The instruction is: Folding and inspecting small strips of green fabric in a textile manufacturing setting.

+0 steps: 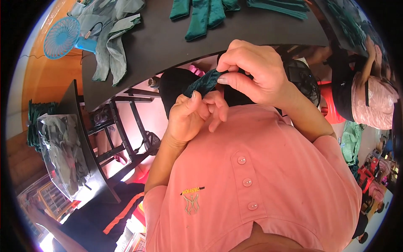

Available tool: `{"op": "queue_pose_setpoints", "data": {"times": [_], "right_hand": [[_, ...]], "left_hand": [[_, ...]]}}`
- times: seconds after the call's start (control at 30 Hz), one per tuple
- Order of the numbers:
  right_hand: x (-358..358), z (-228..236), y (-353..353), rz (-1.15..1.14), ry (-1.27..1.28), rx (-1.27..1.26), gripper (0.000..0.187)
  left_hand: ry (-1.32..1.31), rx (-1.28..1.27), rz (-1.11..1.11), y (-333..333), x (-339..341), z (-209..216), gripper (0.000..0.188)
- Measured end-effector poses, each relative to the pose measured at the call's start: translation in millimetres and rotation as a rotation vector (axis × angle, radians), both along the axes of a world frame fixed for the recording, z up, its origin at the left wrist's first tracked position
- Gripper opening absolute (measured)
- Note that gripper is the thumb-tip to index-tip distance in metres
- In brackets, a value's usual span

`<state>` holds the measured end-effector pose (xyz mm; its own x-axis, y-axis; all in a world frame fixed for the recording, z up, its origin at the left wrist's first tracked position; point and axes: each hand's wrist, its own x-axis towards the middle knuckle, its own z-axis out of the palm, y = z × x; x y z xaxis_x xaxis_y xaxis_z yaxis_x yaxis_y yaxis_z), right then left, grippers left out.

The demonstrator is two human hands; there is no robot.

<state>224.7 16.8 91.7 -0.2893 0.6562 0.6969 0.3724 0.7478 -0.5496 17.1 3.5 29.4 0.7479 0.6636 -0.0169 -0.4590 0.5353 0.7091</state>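
Between my two hands stretches a short piece of dark green velvety fabric strip (205, 82), held just off the near edge of the table over my lap. My right hand (258, 71) pinches its upper end between thumb and forefinger, with the other fingers curled. Lower down, my left hand (189, 114) grips the other end near the thumb; its remaining fingers are bent loosely, and part of the strip is hidden behind them. Several green velvet strips (197, 23) lie flat on the table beyond my hands.
The dark table (155, 44) carries a stack of green strips (281, 7), grey-green sheer fabric (110, 52) and a small blue fan (63, 38). At left stand a dark stool frame (121, 126) and a clear bag of fabric (63, 151). Other people sit at both sides.
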Motion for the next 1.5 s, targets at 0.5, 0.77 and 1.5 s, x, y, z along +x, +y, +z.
{"op": "queue_pose_setpoints", "data": {"times": [0.5, 0.77, 1.5], "right_hand": [[17.2, 23.8, -26.2, 0.556, 0.297, -0.780, 0.014], [10.8, 29.2, -20.9, 0.359, 0.129, -0.400, 0.011], [0.1, -21.2, -19.6, 0.015, 0.011, -0.401, 0.018]], "left_hand": [[0.012, -0.120, 0.111, -0.9, -0.7, -3.8, 0.051], [-0.014, -0.191, 0.217, -4.7, 9.2, -6.8, 0.034], [0.119, -0.190, 0.284, -11.8, 12.9, 1.3, 0.015]]}}
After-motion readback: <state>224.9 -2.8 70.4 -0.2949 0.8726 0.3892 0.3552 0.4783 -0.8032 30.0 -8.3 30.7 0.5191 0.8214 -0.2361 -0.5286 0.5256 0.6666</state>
